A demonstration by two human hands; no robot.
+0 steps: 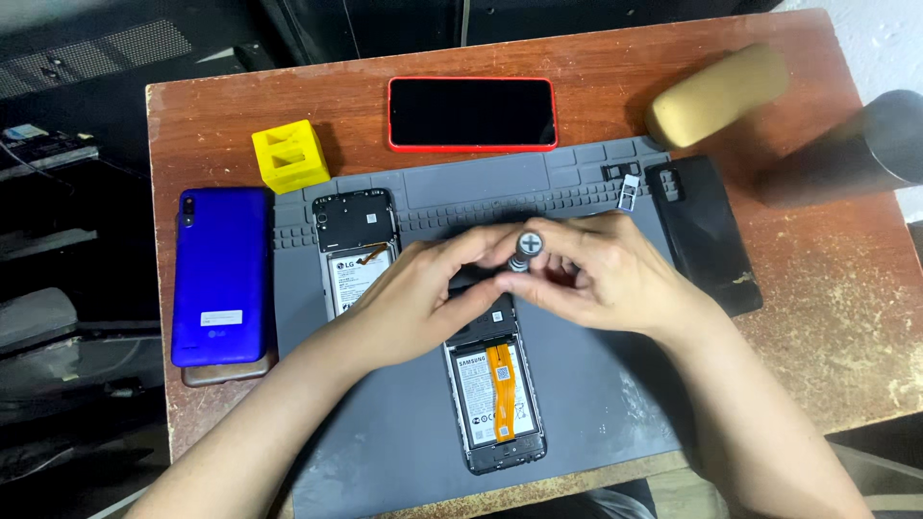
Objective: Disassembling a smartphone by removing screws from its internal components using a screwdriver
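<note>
A: Two hands meet over the middle of a grey mat [596,384] on a brown desk [827,317]. What do they hold?

B: Both pinch a small screwdriver [528,246]. It stands upright, its round cap with a cross mark facing the camera, so its long axis points straight down at an opened phone [495,399] under the hands.

A: How is each grip set?

B: The left hand [418,293] closes thumb and fingers on the driver from the left. The right hand [606,274] closes on it from the right. Both are clamped on the shaft, fingertips touching just below the cap. Neither hand is nearer than the other.

A: Where does the phone lie?

B: Directly below the grip, long axis running near to far. Its far end is hidden by the hands; the near end shows a battery with an orange ribbon cable.

A: What else is around?

B: A second opened phone [354,252] lies left of the hands, a blue phone [221,274] further left, a yellow block [289,155] and a red phone [472,113] at the far side, and a black back cover [702,235] to the right.
</note>
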